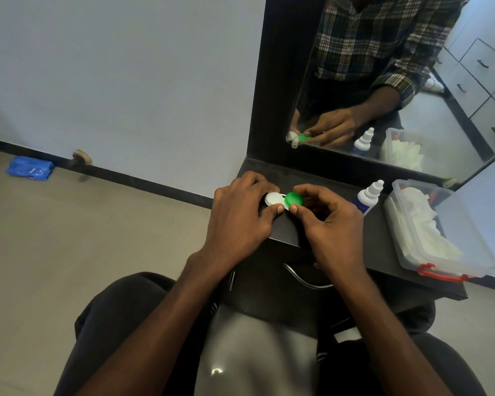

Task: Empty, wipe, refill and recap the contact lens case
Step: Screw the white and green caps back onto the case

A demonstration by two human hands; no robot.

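A small contact lens case (280, 202) sits on the black shelf (286, 230) below a mirror. Its left well carries a white cap (272, 198); its right well carries a green cap (293, 198). My left hand (237, 218) holds the white side, thumb on the case's front edge. My right hand (329, 221) pinches the green cap between thumb and fingers. A white solution bottle (367, 195) with a blue label stands upright just to the right of my right hand.
A clear plastic box (475, 252) with red latches holds white tissues at the shelf's right end. The mirror (397, 81) behind reflects my hands and the bottle. A blue packet (29, 168) lies on the floor at far left. My knees are under the shelf.
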